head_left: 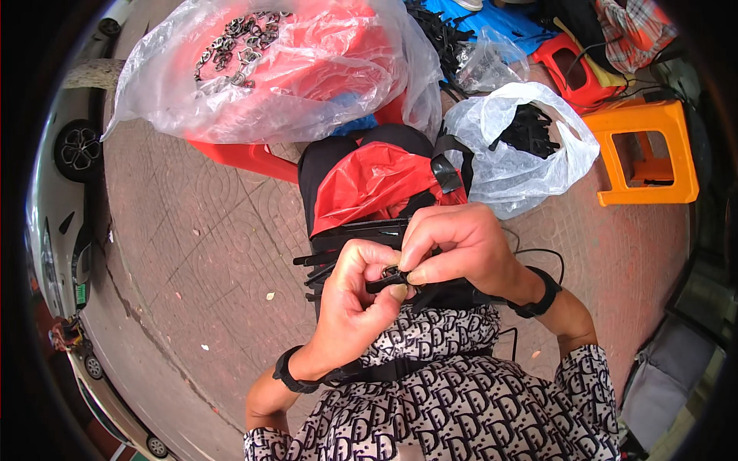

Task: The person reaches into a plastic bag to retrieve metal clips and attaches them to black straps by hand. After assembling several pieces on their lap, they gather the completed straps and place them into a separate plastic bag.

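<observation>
My left hand (355, 303) and my right hand (455, 244) meet over my lap, both pinching a small metal buckle (391, 273) threaded on a black strap (382, 283). The left thumb and fingers pinch the strap end from below; the right fingertips press on the buckle from above. Under the hands several more black straps (338, 242) lie across my lap, beside a red plastic bag (369, 180). Both wrists wear black bands.
A clear plastic bag with metal buckles (238, 38) lies on a red stool (246, 157) ahead. A white bag of black straps (526, 131) sits at the right, next to an orange stool (649, 150). Paved ground (200, 253) spreads left; cars line the left edge.
</observation>
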Motion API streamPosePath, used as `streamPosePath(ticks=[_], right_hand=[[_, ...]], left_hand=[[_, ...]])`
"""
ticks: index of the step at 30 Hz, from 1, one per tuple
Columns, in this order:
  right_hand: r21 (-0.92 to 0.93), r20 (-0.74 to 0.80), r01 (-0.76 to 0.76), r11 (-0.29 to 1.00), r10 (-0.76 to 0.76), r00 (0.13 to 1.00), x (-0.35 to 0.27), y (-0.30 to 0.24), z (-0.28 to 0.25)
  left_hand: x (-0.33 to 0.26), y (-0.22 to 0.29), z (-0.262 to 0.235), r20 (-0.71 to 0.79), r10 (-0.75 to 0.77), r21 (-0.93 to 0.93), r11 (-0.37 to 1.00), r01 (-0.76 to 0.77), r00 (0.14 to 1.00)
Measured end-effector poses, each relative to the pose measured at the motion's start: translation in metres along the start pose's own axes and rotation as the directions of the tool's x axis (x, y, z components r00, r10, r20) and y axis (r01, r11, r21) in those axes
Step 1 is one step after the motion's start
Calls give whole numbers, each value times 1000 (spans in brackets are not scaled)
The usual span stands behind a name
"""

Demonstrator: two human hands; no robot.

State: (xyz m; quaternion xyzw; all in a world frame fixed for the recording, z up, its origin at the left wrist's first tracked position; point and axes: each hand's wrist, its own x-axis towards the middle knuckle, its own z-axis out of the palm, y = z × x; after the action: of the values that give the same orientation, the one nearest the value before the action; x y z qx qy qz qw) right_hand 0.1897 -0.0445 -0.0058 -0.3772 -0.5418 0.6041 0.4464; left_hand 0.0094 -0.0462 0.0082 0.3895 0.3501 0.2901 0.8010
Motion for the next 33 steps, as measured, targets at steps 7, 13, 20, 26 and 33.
streamPosePath(ticks=[7, 13, 20, 26, 33], right_hand=[[-90, 24, -19, 996, 21, 999, 1, -2, 1], [-214, -14, 29, 976, -33, 999, 2, -3, 4], [-133, -45, 10, 991, -17, 999, 0, -3, 4], [-212, -72, 44, 976, -60, 996, 0, -1, 6], [-225, -98, 62, 972, -86, 992, -1, 3, 10]], left_hand=[[-1, 2, 3, -43, -11, 167, 986, 18, 999], [-1, -3, 3, -81, 14, 145, 989, -2, 997], [0, -1, -2, 5, 8, 76, 997, -8, 1000], [2, -2, 4, -92, 53, 187, 982, -35, 994], [2, -6, 3, -127, 41, 104, 994, -28, 991]])
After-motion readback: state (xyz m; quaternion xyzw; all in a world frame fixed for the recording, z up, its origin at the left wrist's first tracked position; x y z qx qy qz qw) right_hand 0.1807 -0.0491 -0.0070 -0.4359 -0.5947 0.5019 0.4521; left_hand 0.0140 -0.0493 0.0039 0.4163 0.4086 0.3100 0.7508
